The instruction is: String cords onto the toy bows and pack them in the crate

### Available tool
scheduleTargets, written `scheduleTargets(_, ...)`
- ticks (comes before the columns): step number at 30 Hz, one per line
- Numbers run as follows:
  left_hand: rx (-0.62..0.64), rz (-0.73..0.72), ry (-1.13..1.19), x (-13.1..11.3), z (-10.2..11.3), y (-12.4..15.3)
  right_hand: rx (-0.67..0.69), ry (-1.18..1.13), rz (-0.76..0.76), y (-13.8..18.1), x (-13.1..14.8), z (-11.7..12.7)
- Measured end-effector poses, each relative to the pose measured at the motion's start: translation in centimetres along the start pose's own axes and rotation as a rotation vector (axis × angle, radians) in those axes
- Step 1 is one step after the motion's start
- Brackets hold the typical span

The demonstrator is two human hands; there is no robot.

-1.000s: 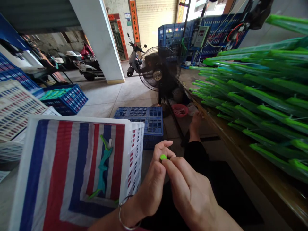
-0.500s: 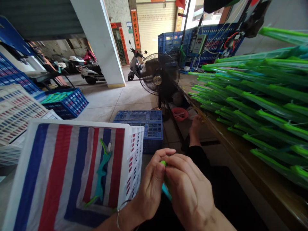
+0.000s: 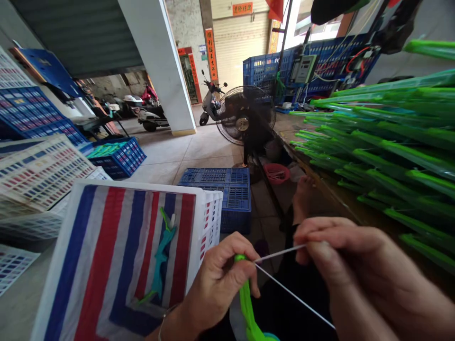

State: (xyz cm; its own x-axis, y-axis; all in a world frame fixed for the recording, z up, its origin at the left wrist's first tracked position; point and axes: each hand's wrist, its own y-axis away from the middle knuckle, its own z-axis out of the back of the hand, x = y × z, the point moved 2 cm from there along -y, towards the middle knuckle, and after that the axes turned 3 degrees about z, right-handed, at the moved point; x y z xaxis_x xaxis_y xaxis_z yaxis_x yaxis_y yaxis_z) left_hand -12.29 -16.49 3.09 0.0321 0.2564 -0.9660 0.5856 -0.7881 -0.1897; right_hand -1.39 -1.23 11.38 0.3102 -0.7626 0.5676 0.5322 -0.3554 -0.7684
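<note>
My left hand (image 3: 222, 279) is closed around the top of a bright green strip (image 3: 247, 308), which hangs down over my lap and meets something teal at the lower edge. A thin white string (image 3: 295, 296) runs from the pinched fingers of that hand. My right hand (image 3: 359, 265) pinches the string between thumb and fingers, pulling one stretch of it straight; another stretch slants down to the lower right. To the left, a similar teal and green piece (image 3: 161, 258) lies in a white crate (image 3: 211, 201) lined with striped cloth.
Bundles of green plastic-wrapped pieces (image 3: 387, 142) are piled on a table along the right. Ahead stand a blue crate (image 3: 232, 215), a standing fan (image 3: 243, 124) and a pink basin (image 3: 276, 174). More crates (image 3: 46, 175) are stacked at left.
My hands were together over the green strip and have come apart. The right hand has moved right, with a white string now stretched between them. The view has shifted slightly.
</note>
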Motion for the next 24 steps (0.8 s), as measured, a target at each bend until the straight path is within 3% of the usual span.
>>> scheduleTargets(4, -0.039, 0.052, 0.233, 0.2, -0.4, -0.3, 0.102, -0.063, -0.105, 1.5, 0.0, -2.2)
scheduleTargets(9, -0.163, 0.109, 0.31, 0.6, -0.7, -0.6, 0.32, -0.065, 0.107, 2.3, 0.1, -2.5)
scheduleTargets(16, -0.08, 0.026, 0.33, 0.2, -1.0, -0.2, 0.258, -0.112, 0.064, 2.1, -0.8, -3.7)
scheduleTargets(19, -0.075, 0.023, 0.376, 0.4, -1.1, -0.2, 0.253, -0.244, -0.043, 2.5, -1.4, -4.2)
scheduleTargets(24, -0.043, 0.029, 0.477, 1.2, -0.9, -0.5, 0.382, -0.598, -0.39, 4.0, -2.6, -5.2)
